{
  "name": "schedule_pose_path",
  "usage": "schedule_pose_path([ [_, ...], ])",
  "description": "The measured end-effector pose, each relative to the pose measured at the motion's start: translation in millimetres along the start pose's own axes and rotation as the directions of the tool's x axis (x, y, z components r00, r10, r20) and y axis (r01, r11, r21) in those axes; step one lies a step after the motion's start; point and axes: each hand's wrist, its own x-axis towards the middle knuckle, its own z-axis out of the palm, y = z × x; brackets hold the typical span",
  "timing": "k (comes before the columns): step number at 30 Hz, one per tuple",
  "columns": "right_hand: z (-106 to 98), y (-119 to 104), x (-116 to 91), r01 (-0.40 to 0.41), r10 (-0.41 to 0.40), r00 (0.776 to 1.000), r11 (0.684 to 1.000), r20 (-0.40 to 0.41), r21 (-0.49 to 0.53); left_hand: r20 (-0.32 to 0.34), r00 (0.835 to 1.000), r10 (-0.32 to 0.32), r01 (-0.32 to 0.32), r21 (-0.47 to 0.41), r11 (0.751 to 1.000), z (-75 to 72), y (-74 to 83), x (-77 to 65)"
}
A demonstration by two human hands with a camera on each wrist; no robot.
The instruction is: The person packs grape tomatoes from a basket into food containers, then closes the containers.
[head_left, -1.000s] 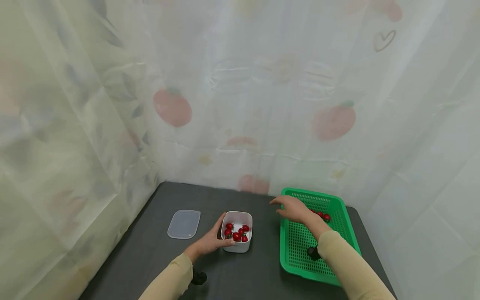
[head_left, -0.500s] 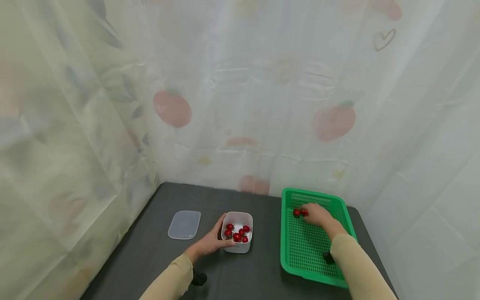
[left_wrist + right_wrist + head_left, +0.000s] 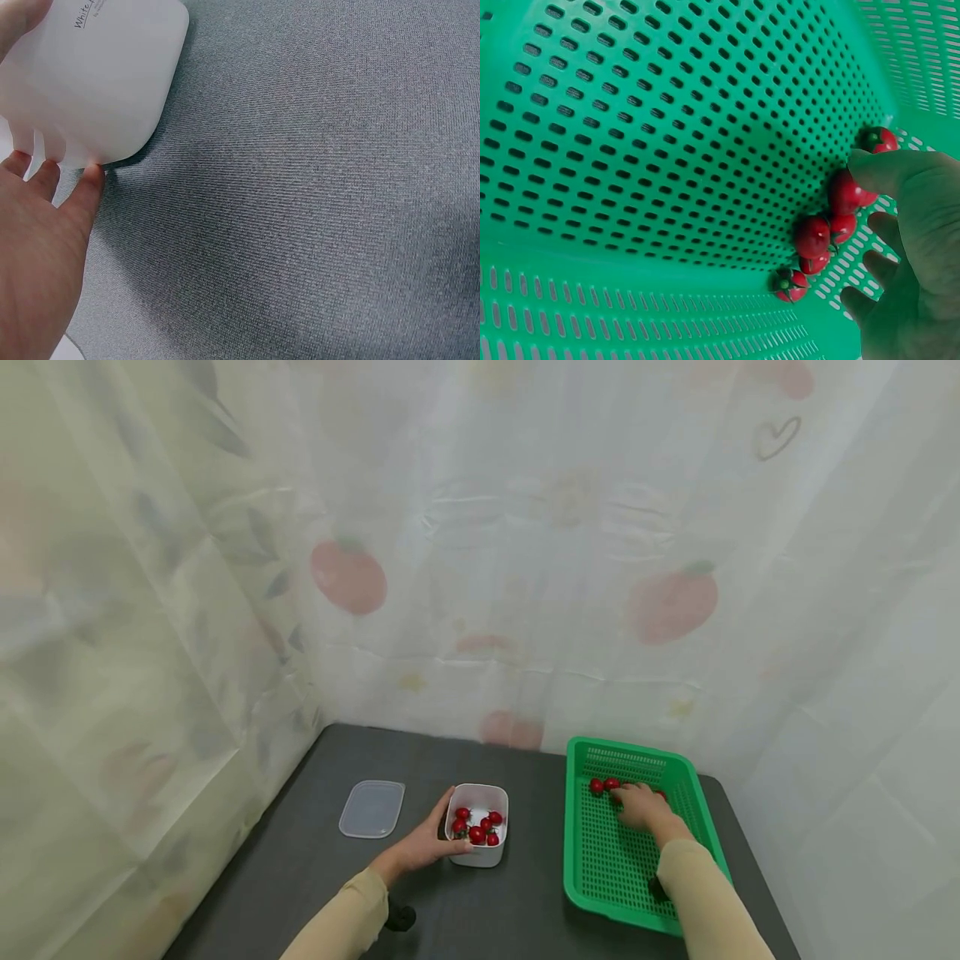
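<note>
My left hand [image 3: 422, 845] grips a white plastic container [image 3: 480, 858], thumb at the near side and fingers along its left side. Inside it lie several red cherry tomatoes [image 3: 477, 835]. In the left wrist view, fingertips [image 3: 93, 174] press against the container's wall [image 3: 112, 82]. My right hand [image 3: 643, 808] reaches down into a green basket [image 3: 573, 868]. The right wrist view shows its thumb touching or overlapping one of several cherry tomatoes [image 3: 812, 237] clustered along the basket's wall, while the other fingers stay spread apart and loosely bent beside them.
A flat translucent lid [image 3: 372, 810] lies on the dark grey table [image 3: 420, 760] left of the container. Patterned curtains [image 3: 480, 568] close off the back and sides. The basket's raised rim [image 3: 630, 745] stands around the right hand.
My right hand has gone from above the basket's left rim down among the tomatoes inside, then shifted slightly right. The left hand still holds the container in place.
</note>
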Motion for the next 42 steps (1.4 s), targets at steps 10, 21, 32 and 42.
schedule_pose_path([
  [10, 5, -8, -3, -0.024, 0.025, 0.999, 0.999, 0.032, -0.022, -0.008, 1.000, -0.008, 0.008, 0.014, 1.000, 0.8, -1.2, 1.4],
  [21, 6, -10, -2, 0.002, -0.002, 1.000, 1.000, 0.007, -0.001, -0.018, 1.000, -0.015, 0.016, 0.018, 1.000, 0.0, -1.4, 0.7],
  [32, 12, -6, 2, -0.013, 0.010, 0.999, 0.996, 0.041, 0.084, -0.027, 0.999, -0.028, 0.029, 0.026, 0.999, 1.3, -0.6, -1.0],
  [42, 13, -3, 2, 0.027, -0.028, 0.999, 0.996, 0.018, 0.091, -0.023, 0.999, -0.029, 0.029, 0.014, 0.999, -0.1, 3.7, -2.5],
])
